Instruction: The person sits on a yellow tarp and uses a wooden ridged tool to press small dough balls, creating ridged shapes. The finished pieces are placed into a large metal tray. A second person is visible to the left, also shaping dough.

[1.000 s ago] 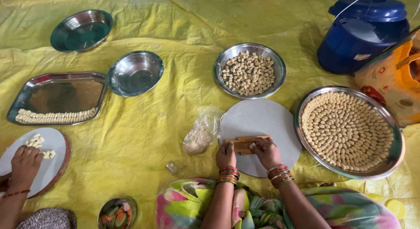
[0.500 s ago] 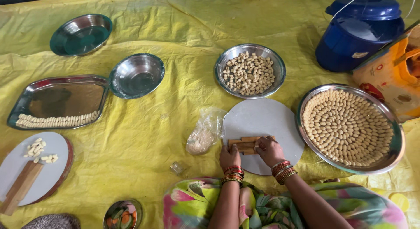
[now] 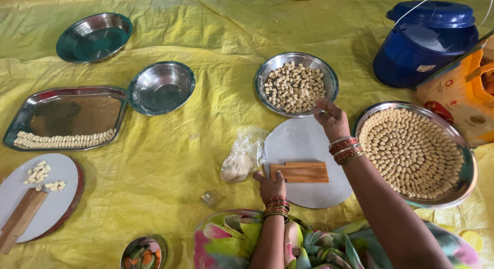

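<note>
Bowls (image 3: 161, 87), trays (image 3: 67, 116), blue bucket (image 3: 424, 42) around

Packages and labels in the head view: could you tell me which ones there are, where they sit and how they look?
Printed bag: right edge, behind the big steel plate; orange and cream with red marks.
Small label: on the blue lidded bucket, top right; pale rectangle.
Clear plastic bag: on the yellow sheet, just beyond the left hand; crumpled, holding something pale.
No signs or screens.

left hand (image 3: 269, 185) resting flat, right hand (image 3: 332, 119) reaching forward, fingers pinched
</note>
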